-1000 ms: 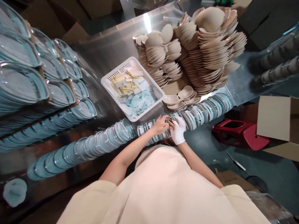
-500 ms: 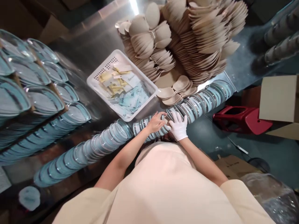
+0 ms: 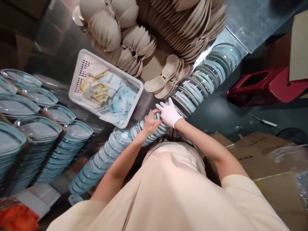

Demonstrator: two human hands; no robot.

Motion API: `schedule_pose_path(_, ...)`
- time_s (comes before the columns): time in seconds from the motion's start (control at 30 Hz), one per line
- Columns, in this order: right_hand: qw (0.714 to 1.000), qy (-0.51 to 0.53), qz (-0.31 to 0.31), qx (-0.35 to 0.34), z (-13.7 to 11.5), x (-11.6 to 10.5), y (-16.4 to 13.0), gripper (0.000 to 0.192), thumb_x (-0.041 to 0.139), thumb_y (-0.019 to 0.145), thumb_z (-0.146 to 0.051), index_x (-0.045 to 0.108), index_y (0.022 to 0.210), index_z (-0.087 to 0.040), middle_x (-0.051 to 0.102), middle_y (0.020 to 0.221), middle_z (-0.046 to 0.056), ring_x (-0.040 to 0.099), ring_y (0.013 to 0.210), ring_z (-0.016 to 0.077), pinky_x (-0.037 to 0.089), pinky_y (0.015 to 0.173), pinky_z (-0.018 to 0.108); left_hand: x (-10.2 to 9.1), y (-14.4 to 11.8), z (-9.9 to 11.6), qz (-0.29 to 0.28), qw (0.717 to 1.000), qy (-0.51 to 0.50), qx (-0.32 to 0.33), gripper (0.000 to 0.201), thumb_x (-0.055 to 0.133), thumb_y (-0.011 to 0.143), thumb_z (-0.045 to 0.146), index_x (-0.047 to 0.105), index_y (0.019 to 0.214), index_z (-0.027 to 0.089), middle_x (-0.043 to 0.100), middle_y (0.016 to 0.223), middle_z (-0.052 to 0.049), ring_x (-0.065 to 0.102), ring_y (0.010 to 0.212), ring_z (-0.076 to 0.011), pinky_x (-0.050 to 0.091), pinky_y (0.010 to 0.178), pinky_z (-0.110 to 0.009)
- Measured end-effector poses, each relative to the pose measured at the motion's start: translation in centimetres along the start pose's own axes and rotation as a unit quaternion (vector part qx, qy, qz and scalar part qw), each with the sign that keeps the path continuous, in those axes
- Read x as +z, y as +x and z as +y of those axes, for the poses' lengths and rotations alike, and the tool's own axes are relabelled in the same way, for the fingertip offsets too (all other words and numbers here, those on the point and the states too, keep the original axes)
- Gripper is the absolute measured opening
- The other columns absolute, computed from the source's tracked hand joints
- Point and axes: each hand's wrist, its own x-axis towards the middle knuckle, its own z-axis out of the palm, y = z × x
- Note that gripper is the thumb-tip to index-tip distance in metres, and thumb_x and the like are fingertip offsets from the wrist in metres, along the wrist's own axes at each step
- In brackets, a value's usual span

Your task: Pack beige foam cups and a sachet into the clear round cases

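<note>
A long row of clear blue-tinted plastic lids [image 3: 199, 83] lies on its side along the front edge of the steel table [image 3: 243, 22]. My left hand [image 3: 149, 123], bare, rests its fingers on the row near its middle, on the lids [image 3: 141, 128]. My right hand [image 3: 168, 112], in a white glove, lies flat on the same lids right beside it, fingers spread. Whether either hand grips a lid is hidden. Just beyond the hands lie a few beige pulp bowls [image 3: 163, 78].
A white perforated basket [image 3: 83, 69] of paper sachets sits left of the hands. Tall piles of beige bowls [image 3: 183, 25] fill the back. Stacks of lids [image 3: 36, 134] crowd the left. A red stool [image 3: 267, 85] and cardboard boxes [image 3: 252, 150] stand on the floor at right.
The view has tilted and swung, shifting the table up and left. Both hands stay on the same spot of the lid row; the right hand's fingers have spread flatter.
</note>
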Motion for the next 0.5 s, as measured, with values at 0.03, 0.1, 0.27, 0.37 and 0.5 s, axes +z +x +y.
schedule_pose_path(0.03,1.000,0.016,0.009,-0.022,0.5,-0.5,-0.4,0.026,0.056,0.098,-0.028,0.080,0.106,-0.021,0.061,0.151,0.011,0.049,0.142,0.0365,0.012,0.125,0.076,-0.1,0.0,0.1,-0.003,1.000,0.002,-0.006,0.053,0.036,0.105,0.047,0.076,0.086,0.019,0.055,0.148,-0.011,0.052,0.136,-0.0267,0.020,0.130,-0.052)
schedule_pose_path(0.1,0.998,0.035,0.035,-0.047,1.0,-1.6,-1.5,0.030,0.051,0.104,-0.030,0.079,0.101,-0.019,0.061,0.150,0.013,0.054,0.136,0.0312,0.024,0.123,0.071,-0.2,0.1,0.3,-0.008,1.000,0.005,-0.015,0.051,0.037,0.105,0.047,0.077,0.087,0.019,0.056,0.149,-0.011,0.052,0.137,-0.0269,0.022,0.130,-0.052)
schedule_pose_path(0.27,0.997,-0.013,0.059,-0.040,0.5,-2.8,-3.2,0.029,0.048,0.107,-0.029,0.074,0.109,-0.018,0.057,0.156,0.013,0.051,0.139,0.0337,0.031,0.116,0.073,0.0,0.3,0.4,0.003,1.000,0.002,0.004,0.052,0.035,0.106,0.043,0.077,0.087,0.020,0.052,0.152,-0.011,0.050,0.139,-0.0272,0.024,0.129,-0.051)
schedule_pose_path(0.37,0.997,-0.027,0.030,-0.062,0.1,-2.5,-2.9,0.030,0.047,0.106,-0.025,0.076,0.109,-0.015,0.055,0.157,0.015,0.049,0.142,0.0340,0.030,0.119,0.072,0.4,0.3,0.1,0.017,1.000,0.007,0.018,0.053,0.035,0.106,0.042,0.076,0.081,0.019,0.049,0.153,-0.012,0.050,0.138,-0.0283,0.027,0.128,-0.052)
schedule_pose_path(0.5,0.998,-0.041,0.001,-0.048,-0.2,-1.6,-1.5,0.028,0.053,0.099,-0.020,0.077,0.113,-0.012,0.047,0.163,0.018,0.039,0.152,0.0368,0.017,0.125,0.074,0.6,0.5,0.1,0.013,0.999,0.024,0.030,0.049,0.038,0.104,0.037,0.076,0.080,0.019,0.049,0.151,-0.013,0.049,0.138,-0.0280,0.027,0.128,-0.054)
